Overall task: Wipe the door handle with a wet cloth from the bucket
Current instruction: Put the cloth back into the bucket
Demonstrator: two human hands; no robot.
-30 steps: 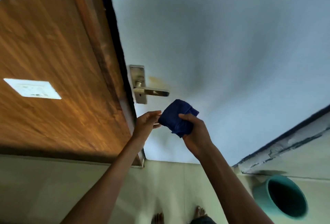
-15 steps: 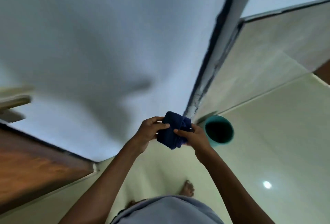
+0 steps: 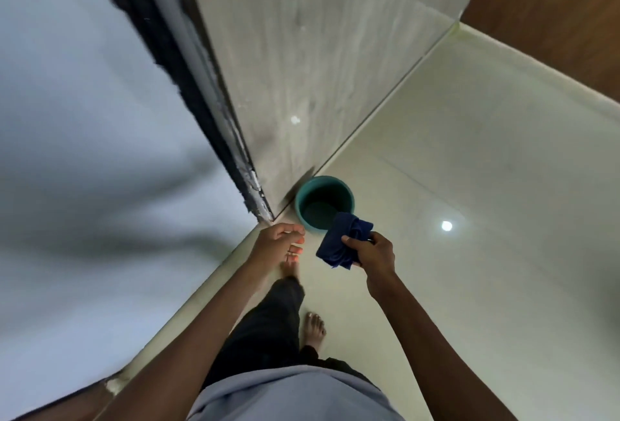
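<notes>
- The right hand (image 3: 374,254) holds the dark blue cloth (image 3: 342,241) bunched in its fingers (image 3: 350,239), thumb on the near side, and the folds hang loose below the grip.
- The teal bucket (image 3: 303,199) stands on the floor (image 3: 469,185) just ahead of that hand and a little to its left, tucked into the corner where the grey wall panel (image 3: 302,68) meets the tiles.
- From where I stand the cloth's upper edge overlaps the bucket's near rim, so I judge the next move is a short reach forward and down; the right hand is plainly the nearer one.
- The left hand (image 3: 280,242) holds nothing, fingers loosely curled and slightly apart, hovering just beside the bucket's left edge.
- The cloth's long axis runs from lower left to upper right, slanting toward the bucket mouth.
- The bucket looks like smooth plastic, round with an open top; its inside is dark and I cannot tell whether there is water.
- The cloth looks soft and limp; the floor tiles are glossy and pale, catching a bright spot of light.
- The door handle is not in sight here, so the wiping itself waits on the cloth being dipped.
- Bare feet on shiny tile: drips could make it slippery.
</notes>
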